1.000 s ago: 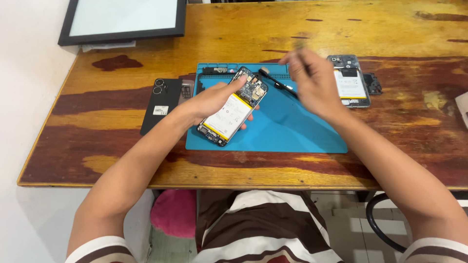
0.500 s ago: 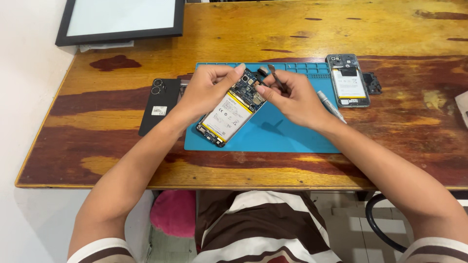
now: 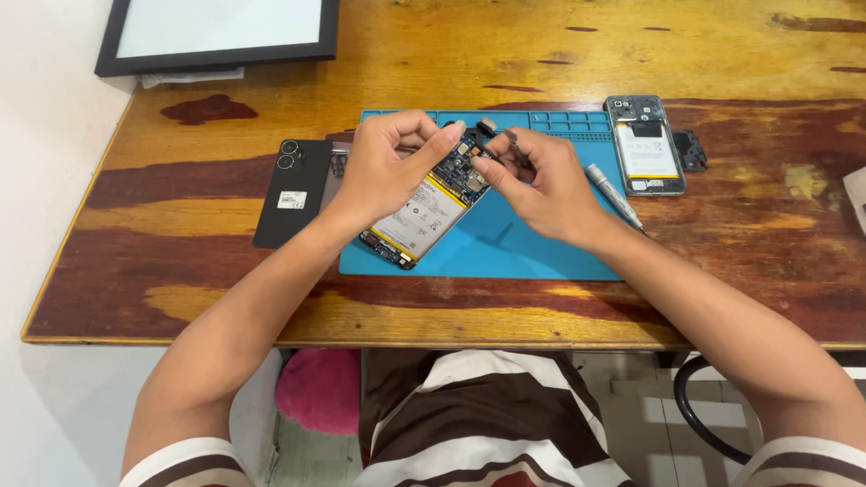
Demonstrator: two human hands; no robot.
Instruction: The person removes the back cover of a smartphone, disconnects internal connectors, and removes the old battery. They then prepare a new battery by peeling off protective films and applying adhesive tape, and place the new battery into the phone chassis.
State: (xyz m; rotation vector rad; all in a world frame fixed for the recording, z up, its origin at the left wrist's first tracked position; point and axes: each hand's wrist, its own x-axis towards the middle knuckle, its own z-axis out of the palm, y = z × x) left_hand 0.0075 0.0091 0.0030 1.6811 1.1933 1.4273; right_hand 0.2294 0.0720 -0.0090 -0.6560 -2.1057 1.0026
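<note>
My left hand (image 3: pixel 388 167) props the opened phone (image 3: pixel 428 206) tilted on the blue mat (image 3: pixel 532 243), fingers pinching its top edge to steady it — while my right hand (image 3: pixel 537 185) pinches tweezers (image 3: pixel 516 149) over the circuit board.

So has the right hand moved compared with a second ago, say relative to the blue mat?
Yes. The right hand has come down and left, from the blue mat's top right, near the second opened phone, to the opened phone in the left hand.
</note>
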